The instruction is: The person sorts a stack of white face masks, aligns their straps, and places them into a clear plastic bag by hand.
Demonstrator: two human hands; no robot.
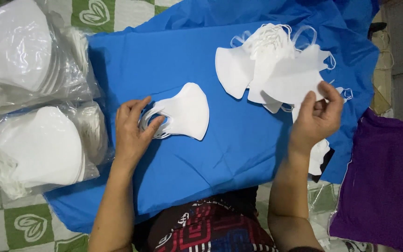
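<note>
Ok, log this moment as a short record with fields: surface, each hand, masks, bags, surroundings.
surface: blue cloth spread over a green and white patterned floor covering
left hand: left hand rests on the ear loops of a small mask stack
right hand: right hand pinches one mask from the loose pile
bags: two clear plastic bags of white masks at the left
surroundings: purple cloth at the right

The blue cloth [239, 154] is bare in the middle and at 6 o'clock. One mask [190, 112] lies near the middle, a mask pile [276, 70] blocks 1 o'clock, and bagged masks [33, 93] block 9 o'clock.
</note>
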